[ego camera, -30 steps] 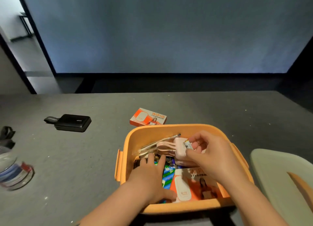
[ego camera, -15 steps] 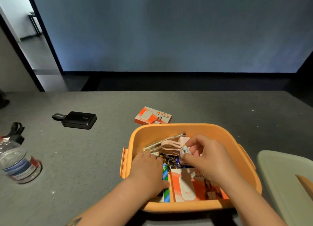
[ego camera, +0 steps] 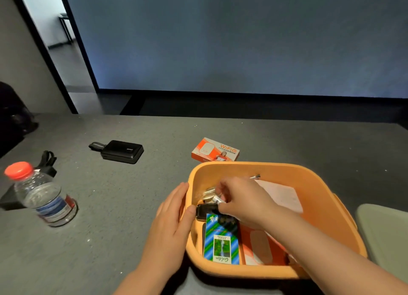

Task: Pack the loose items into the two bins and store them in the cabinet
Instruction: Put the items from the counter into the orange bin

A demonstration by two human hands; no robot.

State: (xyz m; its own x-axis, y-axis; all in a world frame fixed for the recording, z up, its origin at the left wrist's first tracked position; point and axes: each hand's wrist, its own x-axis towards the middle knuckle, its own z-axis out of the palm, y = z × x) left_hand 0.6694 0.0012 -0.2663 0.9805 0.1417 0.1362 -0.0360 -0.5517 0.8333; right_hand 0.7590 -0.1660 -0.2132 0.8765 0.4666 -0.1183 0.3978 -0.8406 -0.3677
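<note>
The orange bin [ego camera: 309, 177] sits on the grey counter [ego camera: 132, 206] at the near edge, and everything else is placed from it. Inside it lie a blue-and-green striped packet [ego camera: 221, 239] against the near wall, an orange-and-white box [ego camera: 262, 246] just right of that packet, a small black device [ego camera: 206, 210] at the left wall, some metal pieces [ego camera: 208, 193] beyond it, and a white sheet [ego camera: 280, 195] toward the far right.

The right hand [ego camera: 245, 197] reaches into the bin, its grip narrow, fingertips pinching a small whitish item [ego camera: 217, 199] above the black device. The left hand [ego camera: 170, 226] lies with fingers straight along the outside of the bin's left wall, thumb over the rim.

Just beyond the bin's far rim lies a second orange WiFi box [ego camera: 215, 150]. Further left is a black power bank [ego camera: 122, 151], and well left of the bin a water bottle [ego camera: 42, 195] with a red cap. A pale green lid [ego camera: 384, 235] lies right of the bin.
</note>
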